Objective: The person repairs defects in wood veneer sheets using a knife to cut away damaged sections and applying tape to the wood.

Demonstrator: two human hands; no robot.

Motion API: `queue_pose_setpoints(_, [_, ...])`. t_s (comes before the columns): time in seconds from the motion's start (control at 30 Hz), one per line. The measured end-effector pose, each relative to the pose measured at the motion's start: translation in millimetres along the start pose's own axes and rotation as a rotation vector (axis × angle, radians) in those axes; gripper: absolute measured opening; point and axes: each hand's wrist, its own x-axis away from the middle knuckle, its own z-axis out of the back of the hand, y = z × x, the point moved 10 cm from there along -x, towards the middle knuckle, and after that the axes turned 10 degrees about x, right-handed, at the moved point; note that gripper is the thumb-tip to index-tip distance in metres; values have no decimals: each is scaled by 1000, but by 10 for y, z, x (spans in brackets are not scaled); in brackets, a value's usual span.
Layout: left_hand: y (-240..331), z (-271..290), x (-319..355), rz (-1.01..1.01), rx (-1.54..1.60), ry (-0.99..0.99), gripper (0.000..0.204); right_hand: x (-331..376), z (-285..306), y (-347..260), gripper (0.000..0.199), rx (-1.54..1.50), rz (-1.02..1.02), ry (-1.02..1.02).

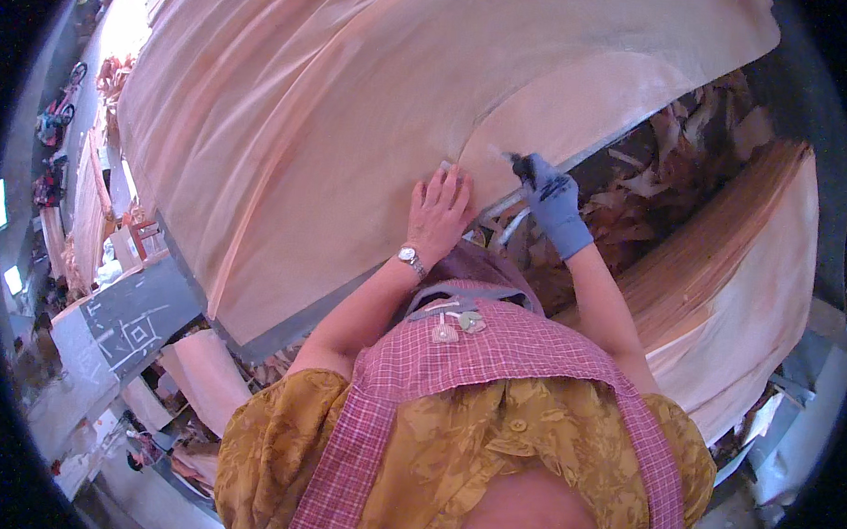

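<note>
The bare left hand (437,212) presses flat, fingers spread, on the veneer sheet (354,122) near its curved edge. At three o'clock the gloved right hand (553,211) has its fingers closed on a small dark tool (521,165) at that edge; veneer scraps (660,179) crowd beyond.

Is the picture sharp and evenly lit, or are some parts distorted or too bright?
Head view: strong fisheye bending curves the veneer sheet; glare washes out the upper left corner; the gloved right hand looks slightly motion-blurred; the bare left hand is sharper; the rim is black.

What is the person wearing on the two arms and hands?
The left hand is bare, with a silver round wristwatch on the wrist. The right hand wears a blue-grey glove with dark-stained fingertips. Both forearms are bare; mustard patterned short sleeves cover the upper arms.
</note>
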Motion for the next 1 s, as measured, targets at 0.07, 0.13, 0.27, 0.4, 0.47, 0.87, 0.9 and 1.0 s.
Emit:
queue_pose_setpoints(0.07, [-60, 21, -122, 62, 94, -85, 47, -212, 176, 191, 17, -419, -98, 145])
queue_pose_setpoints(0.13, [-69, 83, -351, 57, 147, -68, 45, -430, 36, 378, 17, -620, -244, 19])
queue_pose_setpoints(0.27, [-106, 22, -1039, -27, 73, 110, 42, -625, -199, 623, 16, -739, -408, 8])
queue_pose_setpoints(0.4, [-167, 90, -1161, 230, 121, -67, 41, -673, -119, 562, 14, -741, -424, -15])
queue_pose_setpoints(0.47, [-77, 330, -1014, 204, 17, -13, 44, -657, -148, 556, 13, -803, -452, -96])
queue_pose_setpoints(0.87, [109, -446, -1360, 46, -101, -115, 55, -829, -15, 531, 32, -382, -192, -222])
queue_pose_setpoints(0.9, [80, -480, -1311, 46, -97, -117, 55, -809, 17, 582, 31, -279, -120, -210])
queue_pose_setpoints(1.0, [86, -453, -1397, 187, -43, -143, 56, -821, 291, 882, 27, -101, 43, -183])
